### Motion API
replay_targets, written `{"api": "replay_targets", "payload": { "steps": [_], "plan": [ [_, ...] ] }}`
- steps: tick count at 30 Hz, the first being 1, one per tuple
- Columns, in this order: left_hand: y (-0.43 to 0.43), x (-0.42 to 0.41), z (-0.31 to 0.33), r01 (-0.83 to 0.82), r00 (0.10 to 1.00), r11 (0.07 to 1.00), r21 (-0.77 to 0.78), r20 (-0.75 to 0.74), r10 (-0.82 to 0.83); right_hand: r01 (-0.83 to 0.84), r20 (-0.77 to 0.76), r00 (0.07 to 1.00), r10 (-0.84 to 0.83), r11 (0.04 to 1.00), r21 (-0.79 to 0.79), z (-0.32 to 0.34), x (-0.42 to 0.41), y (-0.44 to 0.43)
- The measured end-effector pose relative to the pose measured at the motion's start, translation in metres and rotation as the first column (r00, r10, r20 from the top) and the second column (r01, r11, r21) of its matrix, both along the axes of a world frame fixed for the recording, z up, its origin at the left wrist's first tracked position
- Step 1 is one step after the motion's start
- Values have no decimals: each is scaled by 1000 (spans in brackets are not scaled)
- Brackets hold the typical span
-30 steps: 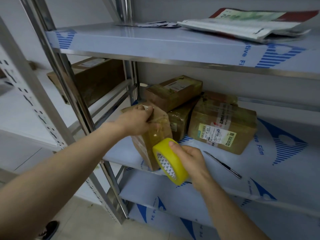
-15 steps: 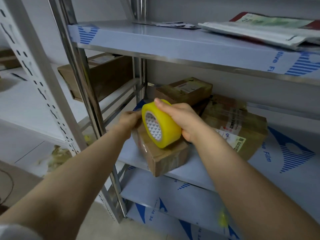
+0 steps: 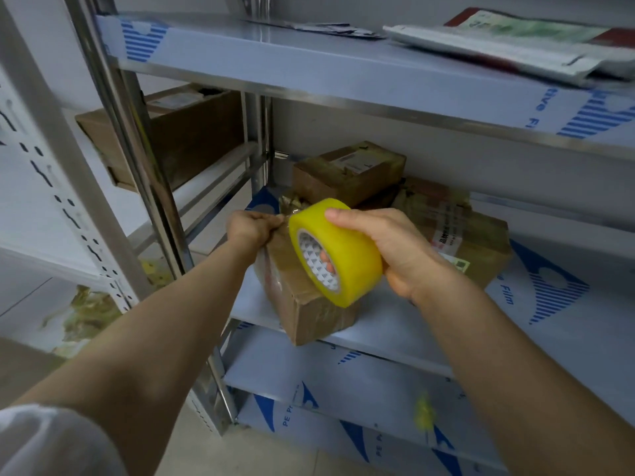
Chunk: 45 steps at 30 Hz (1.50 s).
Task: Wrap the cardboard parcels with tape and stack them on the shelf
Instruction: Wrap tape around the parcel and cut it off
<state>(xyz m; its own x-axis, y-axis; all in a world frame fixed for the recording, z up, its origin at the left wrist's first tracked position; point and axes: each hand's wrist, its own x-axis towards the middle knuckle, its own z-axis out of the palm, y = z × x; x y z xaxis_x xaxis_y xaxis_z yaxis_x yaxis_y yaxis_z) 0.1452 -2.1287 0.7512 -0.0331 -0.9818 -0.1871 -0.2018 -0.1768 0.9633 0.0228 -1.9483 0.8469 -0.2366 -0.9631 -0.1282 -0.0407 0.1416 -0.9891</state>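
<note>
Wrapping stage: tape roll sits against the parcel, which stands at the shelf front edge.
Left hand: fingers curled on parcel's top corner.
Right hand: clasps roll, fingertip inside core.
Handling: parcel probably light, stiff; steady it by the corners.

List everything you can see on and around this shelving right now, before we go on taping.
tape roll: one, yellow, held over the front parcel
front parcel: one, brown cardboard, front edge of the middle shelf
taped parcels: at least two, brown, stacked at the back of the middle shelf
large box: one, brown, neighbouring shelf at left
mailers: a pile, white with red and green, top shelf at right
shelving: one unit, metal, boards covered in blue-printed film
left hand: one, grips the top of the front parcel
right hand: one, holds the tape roll
</note>
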Motion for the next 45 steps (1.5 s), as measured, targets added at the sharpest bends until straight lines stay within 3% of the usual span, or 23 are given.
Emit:
{"api": "replay_targets", "payload": {
  "steps": [3, 7, 16, 20, 22, 24, 25, 27, 34, 38, 43, 45],
  "plan": [
    [2, -5, -2, 52, 998, 999, -7, 24, -52, -30, -14, 999, 30, 999, 17, 5, -7, 34],
    [3, -9, -3, 59, 996, 998, -27, 70, -57, -49, -195, 979, 66, 994, 93, -8, -10, 75],
    [-2, -13, -6, 112, 986, 992, -62, 132, -103, 226, -249, 949, -192, 967, 116, -87, -12, 113],
    [-3, -9, -4, 195, 935, 972, -131, 323, -144, 282, -279, 929, -241, 952, 119, -118, -5, 107],
    [-3, -10, 2, 276, 808, 943, -188, 577, -121, 312, -272, 923, -271, 943, 118, -127, 0, 102],
    [-1, -19, 12, 401, 539, 877, -266, 842, 9, 326, -259, 921, -289, 939, 111, -134, 2, 97],
    [2, -27, 17, 452, 443, 847, -280, 895, 59, 322, -278, 918, -283, 941, 106, -136, 3, 94],
    [11, -46, 22, 507, 357, 826, -246, 932, 59, 318, -310, 910, -276, 944, 91, -141, 4, 90],
    [7, -68, 13, 539, 312, 818, -202, 950, 29, 343, -292, 906, -307, 936, 80, -150, 0, 87],
    [-3, -68, 13, 563, 234, 803, -194, 970, 70, 329, -279, 913, -296, 941, 79, -152, 1, 87],
    [4, -70, 23, 476, 387, 857, -197, 922, -4, 335, -250, 919, -305, 938, 91, -150, -5, 83],
    [32, -72, 24, 523, 365, 843, -124, 927, -90, 327, -214, 929, -301, 941, 94, -150, -5, 80]
  ]
}}
